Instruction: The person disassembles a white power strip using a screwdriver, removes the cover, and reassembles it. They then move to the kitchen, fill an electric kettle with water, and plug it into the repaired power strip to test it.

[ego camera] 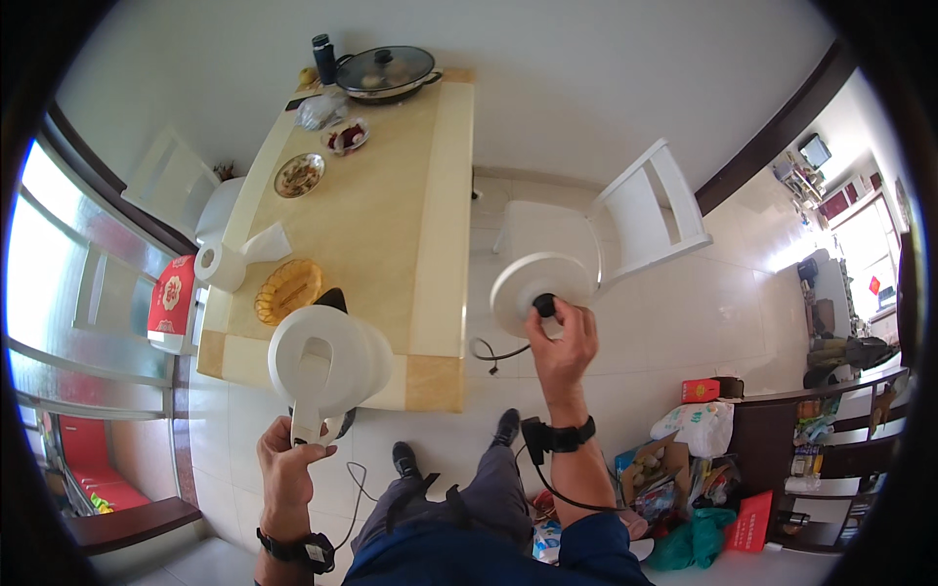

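My left hand (pixel 289 461) grips the handle of a white electric kettle (pixel 359 366), which is in front of the near end of the table in the picture. A dark pointed part shows at the kettle's far side. My right hand (pixel 564 344) pinches the black knob-like centre of a round white disc (pixel 513 293), which looks like the kettle's power base. Below the disc hangs a black cord (pixel 484 355) with a plug; its join to the disc is hidden. The disc is to the right of the table, overlapping a white chair (pixel 663 205) in view.
On the table (pixel 366 220) are an amber dish (pixel 289 289), a paper roll (pixel 220 267), a plate of food (pixel 299 176), a bowl (pixel 344 137) and a lidded electric pan (pixel 385 73). Bags and an open cardboard box (pixel 659 465) crowd the floor beside dark shelves at right.
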{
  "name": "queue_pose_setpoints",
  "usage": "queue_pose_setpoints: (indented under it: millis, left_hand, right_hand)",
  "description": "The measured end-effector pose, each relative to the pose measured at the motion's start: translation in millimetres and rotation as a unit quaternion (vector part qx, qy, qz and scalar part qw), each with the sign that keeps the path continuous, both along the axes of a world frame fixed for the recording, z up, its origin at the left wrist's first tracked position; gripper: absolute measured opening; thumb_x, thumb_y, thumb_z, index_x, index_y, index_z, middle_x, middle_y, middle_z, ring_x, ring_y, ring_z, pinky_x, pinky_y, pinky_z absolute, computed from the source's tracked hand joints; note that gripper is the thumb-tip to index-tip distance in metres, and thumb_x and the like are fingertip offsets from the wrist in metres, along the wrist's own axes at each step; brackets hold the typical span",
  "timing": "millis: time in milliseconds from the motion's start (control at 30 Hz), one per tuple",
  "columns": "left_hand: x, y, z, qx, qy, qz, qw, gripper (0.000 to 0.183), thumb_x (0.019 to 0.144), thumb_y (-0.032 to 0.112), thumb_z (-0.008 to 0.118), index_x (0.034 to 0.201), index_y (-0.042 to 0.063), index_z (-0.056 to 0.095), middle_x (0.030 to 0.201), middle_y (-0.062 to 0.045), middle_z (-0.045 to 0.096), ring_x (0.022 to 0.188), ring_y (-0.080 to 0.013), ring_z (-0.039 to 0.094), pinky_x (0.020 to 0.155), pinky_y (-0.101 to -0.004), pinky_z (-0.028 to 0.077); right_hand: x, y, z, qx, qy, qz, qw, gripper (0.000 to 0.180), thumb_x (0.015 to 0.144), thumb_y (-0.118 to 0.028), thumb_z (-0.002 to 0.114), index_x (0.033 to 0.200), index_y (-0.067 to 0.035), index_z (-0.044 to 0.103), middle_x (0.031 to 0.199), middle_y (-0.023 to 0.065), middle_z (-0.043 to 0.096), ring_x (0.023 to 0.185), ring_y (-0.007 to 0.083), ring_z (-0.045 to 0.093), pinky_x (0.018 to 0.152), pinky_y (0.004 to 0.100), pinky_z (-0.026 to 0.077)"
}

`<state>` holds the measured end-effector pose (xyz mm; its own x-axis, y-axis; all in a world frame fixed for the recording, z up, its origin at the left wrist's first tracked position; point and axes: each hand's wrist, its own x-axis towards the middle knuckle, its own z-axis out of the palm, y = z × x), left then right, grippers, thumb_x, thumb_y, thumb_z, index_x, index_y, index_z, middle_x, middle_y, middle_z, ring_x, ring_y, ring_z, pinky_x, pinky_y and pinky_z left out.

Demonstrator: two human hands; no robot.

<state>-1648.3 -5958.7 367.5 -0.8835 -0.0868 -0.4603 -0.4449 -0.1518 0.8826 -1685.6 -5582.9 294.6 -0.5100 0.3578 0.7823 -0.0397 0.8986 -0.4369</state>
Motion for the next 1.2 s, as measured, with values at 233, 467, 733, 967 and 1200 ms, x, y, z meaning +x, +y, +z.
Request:
queue_pose_setpoints:
  millis: [233, 467, 733, 967, 1200]
  left_hand:
    - [10, 134, 2, -0.013, 0.038, -0.032, 0.999, 0.028, 0.061, -0.001, 0.063, 0.089, -0.004, 0.066, 0.087, -0.012, 0.069, 0.078, -0.0204, 0.066, 0.070, -0.0360, 0.059]
    - [33, 294, -10, 0.025, -0.002, -0.053, 0.998, 0.031, 0.062, -0.007, 0.067, 0.092, -0.006, 0.067, 0.088, -0.012, 0.070, 0.079, -0.0198, 0.067, 0.073, -0.0335, 0.058]
    - [28, 467, -12, -0.007, -0.056, -0.307, 0.950, 0.030, 0.066, 0.000, 0.076, 0.096, -0.002, 0.069, 0.087, -0.007, 0.069, 0.080, -0.0140, 0.063, 0.072, -0.0274, 0.049]
    - [-9, 635, -2, -0.017, -0.086, -0.546, 0.833, 0.038, 0.070, 0.015, 0.079, 0.102, -0.002, 0.069, 0.091, -0.006, 0.068, 0.085, -0.0127, 0.061, 0.077, -0.0276, 0.048]
    - [-35, 803, -16, 0.045, -0.125, -0.589, 0.797, 0.038, 0.070, 0.013, 0.078, 0.103, -0.003, 0.068, 0.091, -0.007, 0.068, 0.085, -0.0121, 0.060, 0.077, -0.0270, 0.048]
  right_hand:
    - [58, 145, 29, 0.011, 0.001, -0.009, 1.000, 0.032, 0.067, 0.001, 0.081, 0.094, -0.002, 0.065, 0.078, 0.0082, 0.061, 0.069, 0.0228, 0.060, 0.063, 0.0349, 0.051]
    - [111, 290, 59, -0.031, -0.022, -0.017, 0.999, 0.033, 0.069, 0.001, 0.082, 0.099, -0.001, 0.066, 0.084, 0.0100, 0.064, 0.071, 0.0240, 0.061, 0.064, 0.0354, 0.052]
    - [148, 465, 73, -0.040, -0.044, -0.126, 0.990, 0.030, 0.072, 0.001, 0.081, 0.099, 0.000, 0.067, 0.085, 0.0090, 0.065, 0.072, 0.0210, 0.060, 0.068, 0.0339, 0.052]
    - [172, 625, 97, -0.009, -0.048, -0.227, 0.973, 0.027, 0.074, 0.004, 0.078, 0.098, 0.000, 0.067, 0.083, 0.0070, 0.063, 0.072, 0.0195, 0.057, 0.066, 0.0334, 0.049]
    - [166, 763, 99, -0.007, -0.058, -0.276, 0.959, 0.027, 0.074, 0.002, 0.079, 0.098, 0.000, 0.066, 0.080, 0.0071, 0.060, 0.072, 0.0199, 0.057, 0.067, 0.0336, 0.049]
